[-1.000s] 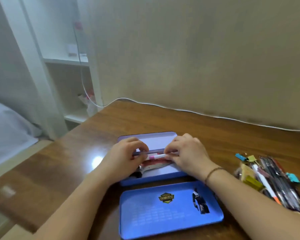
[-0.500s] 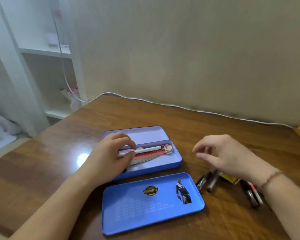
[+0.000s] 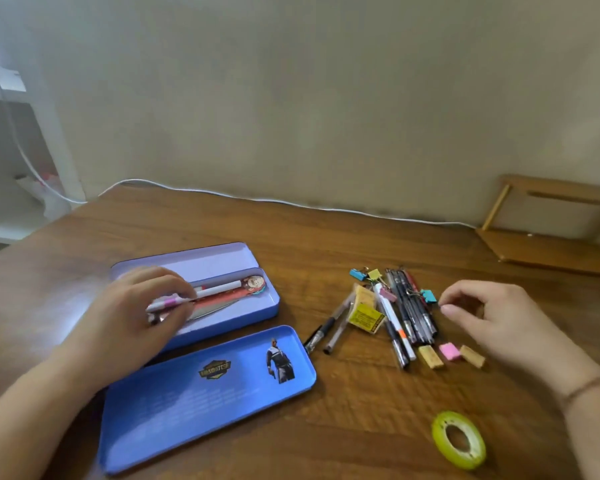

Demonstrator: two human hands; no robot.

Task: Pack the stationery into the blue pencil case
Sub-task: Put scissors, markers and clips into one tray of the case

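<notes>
We are pinching a white-and-pink pen over the open blue metal pencil case with our left hand, while our right hand is hovering loosely curled, holding nothing, beside the pile of loose pens and clips.

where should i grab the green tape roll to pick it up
The green tape roll lies flat on the table, hole up, apart from the other stationery. Come from above: one finger in the hole, thumb on the outer rim. The right hand looks nearest for the grip.

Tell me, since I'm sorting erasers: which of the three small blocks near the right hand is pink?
The middle block is pink; the left block and right block flanking it are tan.
</notes>
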